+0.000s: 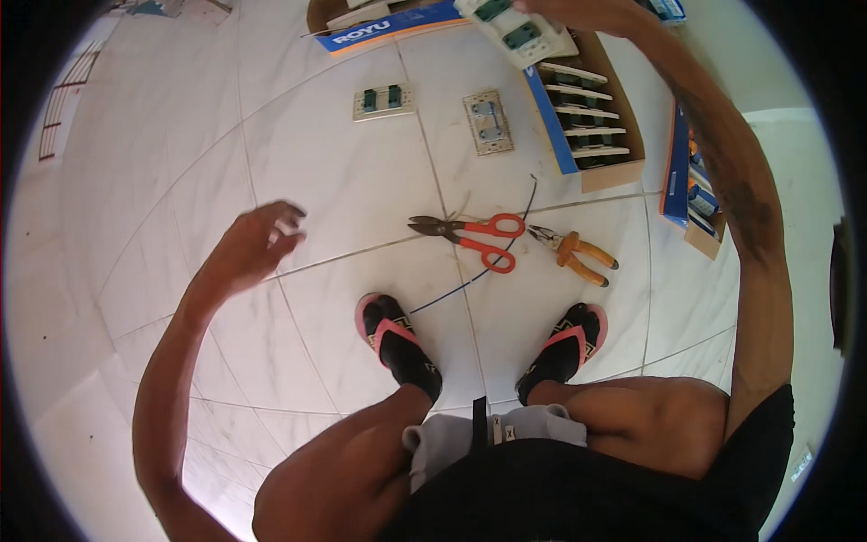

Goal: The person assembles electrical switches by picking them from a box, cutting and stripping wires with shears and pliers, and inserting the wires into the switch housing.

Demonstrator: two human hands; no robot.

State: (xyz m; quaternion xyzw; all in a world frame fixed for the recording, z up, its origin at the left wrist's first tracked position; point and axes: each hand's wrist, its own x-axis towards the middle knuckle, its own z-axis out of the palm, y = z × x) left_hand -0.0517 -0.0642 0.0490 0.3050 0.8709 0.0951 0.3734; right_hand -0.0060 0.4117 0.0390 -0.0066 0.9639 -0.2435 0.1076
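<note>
At the top, my right hand (564, 9) grips a white wall outlet plate (517, 32) with dark green inserts, its fingers partly cut off by the edge of view. The plate is held over the end of an open box (553, 117) of similar plates standing in a row. My left hand (257, 244) hovers at the left with bent fingers, the thumb apart from them and nothing between. Two more plates lie on the floor: an outlet plate (384, 101) with green inserts and an outlet plate (489, 123) showing blue parts.
Red-handled snips (465, 238) and orange-handled pliers (575, 254) lie before my feet, with a thin blue wire (442, 297) running under the snips. Another blue-sided box (388, 29) stands at the back, and a box of blue packages (675, 172) at the right.
</note>
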